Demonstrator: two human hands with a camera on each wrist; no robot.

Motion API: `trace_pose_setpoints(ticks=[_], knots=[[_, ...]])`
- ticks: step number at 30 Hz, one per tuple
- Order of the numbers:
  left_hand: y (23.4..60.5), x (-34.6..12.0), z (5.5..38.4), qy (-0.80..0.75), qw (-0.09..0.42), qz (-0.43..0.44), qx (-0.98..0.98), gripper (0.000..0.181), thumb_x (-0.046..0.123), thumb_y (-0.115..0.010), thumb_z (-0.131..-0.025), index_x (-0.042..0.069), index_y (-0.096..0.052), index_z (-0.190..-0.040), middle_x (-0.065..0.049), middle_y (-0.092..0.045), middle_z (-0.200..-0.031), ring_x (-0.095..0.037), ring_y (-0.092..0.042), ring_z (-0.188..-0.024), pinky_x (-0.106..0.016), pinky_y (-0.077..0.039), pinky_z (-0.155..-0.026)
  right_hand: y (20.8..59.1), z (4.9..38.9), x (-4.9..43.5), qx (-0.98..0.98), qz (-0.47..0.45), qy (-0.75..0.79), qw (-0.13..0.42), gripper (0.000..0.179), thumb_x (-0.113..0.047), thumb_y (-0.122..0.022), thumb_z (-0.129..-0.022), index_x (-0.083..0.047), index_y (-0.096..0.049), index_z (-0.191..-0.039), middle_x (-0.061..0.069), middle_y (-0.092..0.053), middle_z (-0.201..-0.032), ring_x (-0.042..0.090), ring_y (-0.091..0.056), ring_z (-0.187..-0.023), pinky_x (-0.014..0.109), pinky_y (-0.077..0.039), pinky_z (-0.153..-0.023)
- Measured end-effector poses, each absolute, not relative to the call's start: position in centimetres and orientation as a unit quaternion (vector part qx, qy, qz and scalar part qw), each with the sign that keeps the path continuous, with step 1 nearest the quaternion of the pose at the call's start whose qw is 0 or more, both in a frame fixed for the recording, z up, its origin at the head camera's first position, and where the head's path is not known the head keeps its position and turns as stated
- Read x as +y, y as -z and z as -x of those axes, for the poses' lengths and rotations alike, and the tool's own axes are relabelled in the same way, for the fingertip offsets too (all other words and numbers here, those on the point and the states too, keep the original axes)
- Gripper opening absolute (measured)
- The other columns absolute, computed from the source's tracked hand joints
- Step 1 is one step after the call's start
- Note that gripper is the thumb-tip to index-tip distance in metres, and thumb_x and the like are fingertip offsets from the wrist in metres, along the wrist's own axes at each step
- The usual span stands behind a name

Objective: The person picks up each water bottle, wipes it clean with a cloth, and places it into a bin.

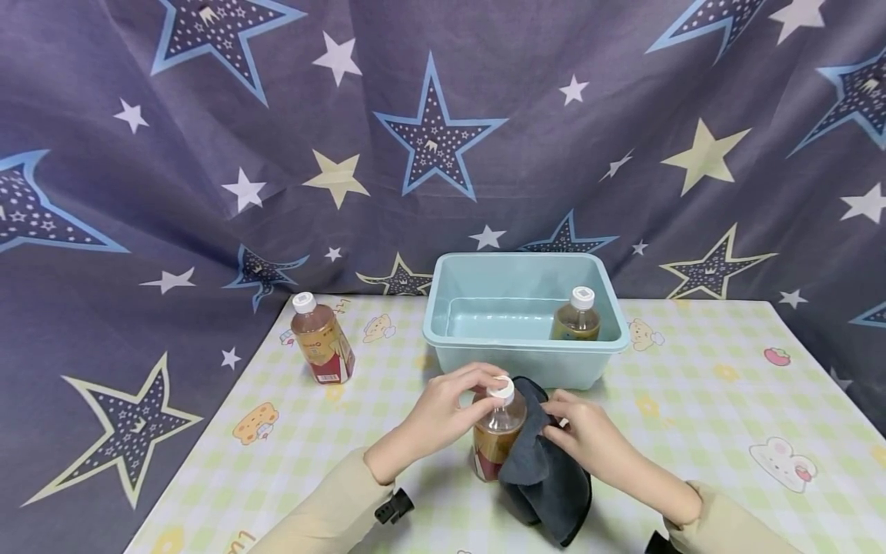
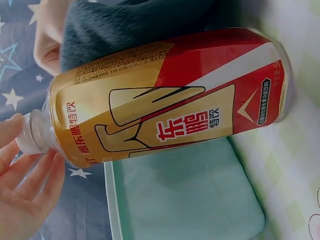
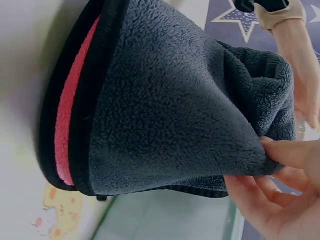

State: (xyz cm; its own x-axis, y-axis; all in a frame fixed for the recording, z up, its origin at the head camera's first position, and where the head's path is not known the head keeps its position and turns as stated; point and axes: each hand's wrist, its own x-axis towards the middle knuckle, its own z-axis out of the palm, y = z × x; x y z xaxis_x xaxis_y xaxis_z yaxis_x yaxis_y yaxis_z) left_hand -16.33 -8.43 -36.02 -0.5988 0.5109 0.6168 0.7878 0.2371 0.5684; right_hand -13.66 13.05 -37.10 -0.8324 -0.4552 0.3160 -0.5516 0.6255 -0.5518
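A drink bottle (image 1: 497,442) with a white cap and a gold and red label stands on the table in front of the tub. My left hand (image 1: 446,409) pinches it by the cap and neck, also seen in the left wrist view, where the label of the bottle (image 2: 165,100) faces the camera. A dark grey fleecy cloth (image 1: 547,469) hangs against the bottle's right side. My right hand (image 1: 588,431) pinches the cloth's upper edge between thumb and fingers. In the right wrist view the cloth (image 3: 165,100) shows black trim and a pink strip.
A light blue tub (image 1: 512,358) stands behind the hands, with another capped bottle (image 1: 577,319) at its right end. A third bottle (image 1: 323,342) stands at the table's back left. The checked tablecloth (image 1: 692,385) reaches back to a star-patterned curtain (image 1: 519,46).
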Motion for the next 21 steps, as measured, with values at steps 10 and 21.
trace_pose_setpoints(ticks=[10, 21], knots=[[35.0, -8.2, 15.7, 0.450, 0.151, 0.414, -0.777, 0.014, 0.001, -0.066, -0.077, 0.001, -0.063, -0.090, -0.011, -0.062, -0.100, -0.016, -0.060, -0.081, -0.023, -0.053, -0.069, 39.1, 14.0, 12.8, -0.915, -0.268, -0.301, 0.022, 0.011, 0.001, -0.066, -0.074, -0.004, -0.065, -0.084, -0.008, -0.043, -0.068, 0.001, -0.038, -0.058, 0.016, -0.036, -0.048], [33.8, -8.1, 14.9, 0.446, 0.154, 0.417, -0.777, 0.014, -0.004, -0.065, -0.076, -0.002, -0.062, -0.089, -0.014, -0.061, -0.098, -0.018, -0.060, -0.079, -0.023, -0.052, -0.069, 41.5, 14.2, 12.7, -0.924, -0.297, -0.240, -0.020, 0.007, -0.003, -0.066, -0.076, -0.008, -0.061, -0.077, -0.005, -0.045, -0.069, 0.005, -0.047, -0.059, 0.017, -0.035, -0.050]])
